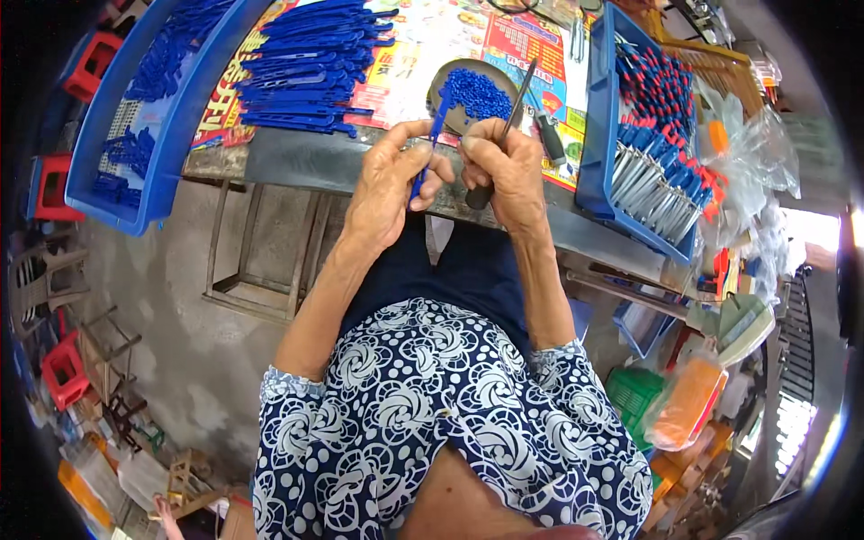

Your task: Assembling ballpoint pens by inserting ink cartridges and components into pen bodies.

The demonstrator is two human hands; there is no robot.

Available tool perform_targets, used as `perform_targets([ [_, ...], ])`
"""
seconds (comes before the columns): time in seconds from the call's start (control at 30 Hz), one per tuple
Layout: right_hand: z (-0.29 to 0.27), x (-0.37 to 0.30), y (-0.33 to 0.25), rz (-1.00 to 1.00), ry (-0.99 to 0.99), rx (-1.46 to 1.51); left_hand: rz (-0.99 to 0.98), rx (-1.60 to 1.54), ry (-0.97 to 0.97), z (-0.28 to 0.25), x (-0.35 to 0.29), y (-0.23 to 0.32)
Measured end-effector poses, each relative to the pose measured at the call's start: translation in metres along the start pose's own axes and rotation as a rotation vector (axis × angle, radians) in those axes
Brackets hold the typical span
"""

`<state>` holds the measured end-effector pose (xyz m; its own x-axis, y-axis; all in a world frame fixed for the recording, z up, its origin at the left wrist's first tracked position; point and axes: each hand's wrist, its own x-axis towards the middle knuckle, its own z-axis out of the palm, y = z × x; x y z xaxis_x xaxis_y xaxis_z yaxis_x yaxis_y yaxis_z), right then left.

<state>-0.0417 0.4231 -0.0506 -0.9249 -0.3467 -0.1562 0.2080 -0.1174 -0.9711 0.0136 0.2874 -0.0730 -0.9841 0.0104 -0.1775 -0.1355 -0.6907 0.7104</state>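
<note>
My left hand (pixel 391 175) is closed round a slim blue plastic piece (pixel 440 112), held upright at the table's front edge. Close beside it, my right hand (pixel 508 166) grips a long thin metal tool (pixel 524 90) with a black handle; its exact kind is unclear. The right fingertips almost meet the blue piece, and I cannot tell whether a small part is pinched there. Just beyond both hands, a shallow round dish (pixel 443 79) holds many tiny blue parts (pixel 477 94). Long blue plastic pieces (pixel 310 67) lie stacked to the left of the dish.
A second black-handled tool (pixel 550 137) lies right of the dish on printed paper (pixel 409 63). On the right, a blue crate (pixel 594 171) holds metal rods with blue and red ends. Another blue crate (pixel 162 153) holds blue parts at left. A wooden stool frame (pixel 252 292) stands below.
</note>
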Motion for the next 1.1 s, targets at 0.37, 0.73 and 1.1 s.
perform_targets([
  [0.37, 0.011, 0.005, 0.002, -0.032, -0.016, -0.131, 0.031, 0.016, 0.004, -0.005, -0.004, 0.000],
  [0.73, 0.010, 0.008, 0.007, -0.003, -0.084, -0.048, 0.110, 0.128, 0.053, -0.004, -0.009, -0.003],
  [1.1, 0.008, 0.008, 0.008, 0.022, -0.092, -0.016, 0.184, 0.280, 0.094, 0.001, -0.014, -0.003],
])
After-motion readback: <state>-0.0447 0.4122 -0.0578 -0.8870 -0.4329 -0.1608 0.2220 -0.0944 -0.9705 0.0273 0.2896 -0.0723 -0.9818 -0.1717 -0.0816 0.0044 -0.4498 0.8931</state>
